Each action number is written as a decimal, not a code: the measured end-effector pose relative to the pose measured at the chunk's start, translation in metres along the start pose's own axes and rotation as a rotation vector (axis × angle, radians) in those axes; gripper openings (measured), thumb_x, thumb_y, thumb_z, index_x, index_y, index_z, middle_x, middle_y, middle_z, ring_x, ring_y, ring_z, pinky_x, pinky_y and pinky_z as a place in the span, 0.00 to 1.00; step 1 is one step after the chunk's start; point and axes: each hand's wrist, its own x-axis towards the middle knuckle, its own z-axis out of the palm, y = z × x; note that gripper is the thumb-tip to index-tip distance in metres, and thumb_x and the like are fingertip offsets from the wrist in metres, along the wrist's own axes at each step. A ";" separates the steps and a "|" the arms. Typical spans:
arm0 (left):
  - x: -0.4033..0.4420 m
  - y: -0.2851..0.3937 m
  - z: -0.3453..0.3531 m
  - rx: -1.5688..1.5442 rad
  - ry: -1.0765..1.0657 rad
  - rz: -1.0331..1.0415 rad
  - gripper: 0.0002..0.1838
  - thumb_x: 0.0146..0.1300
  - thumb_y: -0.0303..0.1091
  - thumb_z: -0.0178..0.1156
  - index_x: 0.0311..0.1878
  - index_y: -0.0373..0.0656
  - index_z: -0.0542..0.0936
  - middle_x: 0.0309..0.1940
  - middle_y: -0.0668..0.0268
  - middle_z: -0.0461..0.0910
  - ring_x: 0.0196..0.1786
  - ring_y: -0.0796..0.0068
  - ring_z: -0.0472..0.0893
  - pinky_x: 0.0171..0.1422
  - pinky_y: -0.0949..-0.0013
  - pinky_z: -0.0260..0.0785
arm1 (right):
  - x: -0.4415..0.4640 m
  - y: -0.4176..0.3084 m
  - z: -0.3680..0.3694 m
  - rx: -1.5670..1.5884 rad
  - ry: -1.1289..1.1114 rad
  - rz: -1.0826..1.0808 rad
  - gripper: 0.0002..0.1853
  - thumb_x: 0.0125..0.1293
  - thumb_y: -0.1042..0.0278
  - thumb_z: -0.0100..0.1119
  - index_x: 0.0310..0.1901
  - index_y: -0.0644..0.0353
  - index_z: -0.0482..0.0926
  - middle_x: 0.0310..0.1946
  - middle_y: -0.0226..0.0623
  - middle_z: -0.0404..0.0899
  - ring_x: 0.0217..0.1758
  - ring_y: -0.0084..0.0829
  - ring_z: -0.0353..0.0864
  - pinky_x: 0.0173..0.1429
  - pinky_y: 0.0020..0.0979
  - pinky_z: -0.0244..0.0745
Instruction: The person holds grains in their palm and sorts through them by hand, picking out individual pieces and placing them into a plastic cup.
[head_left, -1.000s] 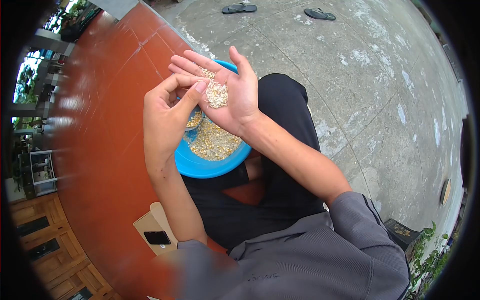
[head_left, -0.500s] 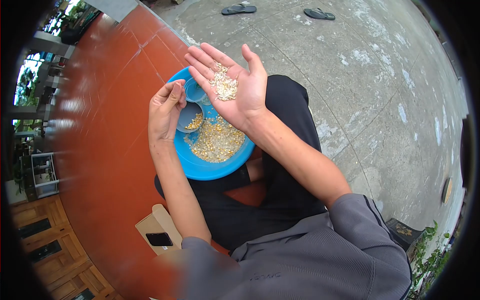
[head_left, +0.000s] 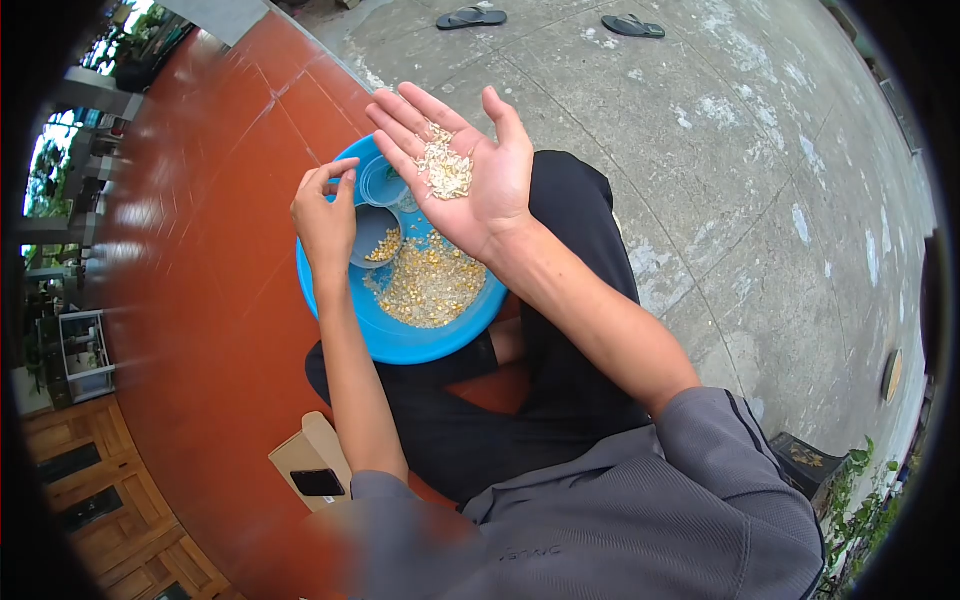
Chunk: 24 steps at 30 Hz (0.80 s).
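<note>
My right hand [head_left: 470, 165] is held palm up with its fingers stretched out, and a small heap of pale, husk-like grains [head_left: 446, 168] lies on the palm. To its left, my left hand [head_left: 326, 220] is turned back up, thumb and forefinger close together; anything between them is too small to make out. Below both hands a blue basin [head_left: 400, 345] holds a loose spread of pale grains mixed with yellow corn kernels [head_left: 430, 285]. Inside the basin, a tilted round cup [head_left: 372, 225] has some yellow kernels in it. Beyond that cup sits a clear container [head_left: 378, 185], partly covered by my right fingers.
The basin rests by my crossed legs [head_left: 575, 240] on red floor tiles [head_left: 215, 330]. A cardboard box [head_left: 318, 447] with a black phone [head_left: 317, 483] on it lies near my left elbow. Two sandals [head_left: 472, 17] are on the grey concrete [head_left: 700, 200]. A wooden door [head_left: 105, 455] stands at left.
My left hand has shifted slightly left and turned its back more upward, its fingers straighter than before. My right hand with the grains stays almost still.
</note>
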 end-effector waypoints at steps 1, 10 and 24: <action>-0.005 0.018 -0.002 -0.090 0.008 0.026 0.10 0.76 0.34 0.76 0.54 0.41 0.96 0.44 0.65 0.92 0.43 0.75 0.87 0.46 0.67 0.76 | 0.000 0.000 -0.001 0.000 -0.001 0.002 0.48 0.88 0.33 0.40 0.86 0.75 0.62 0.86 0.61 0.68 0.91 0.49 0.67 0.94 0.46 0.64; -0.037 0.101 -0.043 -0.269 -0.191 0.534 0.11 0.67 0.21 0.78 0.51 0.39 0.94 0.48 0.67 0.89 0.49 0.74 0.86 0.51 0.68 0.75 | -0.001 0.004 -0.001 -0.017 -0.027 0.012 0.47 0.89 0.34 0.40 0.86 0.75 0.60 0.86 0.64 0.65 0.92 0.52 0.66 0.95 0.49 0.64; -0.034 0.132 -0.040 0.126 -0.215 0.749 0.13 0.59 0.23 0.79 0.48 0.44 0.95 0.44 0.66 0.88 0.48 0.60 0.84 0.56 0.57 0.77 | -0.005 0.003 0.002 -0.126 -0.049 -0.003 0.47 0.88 0.32 0.35 0.87 0.72 0.59 0.87 0.64 0.65 0.92 0.53 0.64 0.97 0.52 0.59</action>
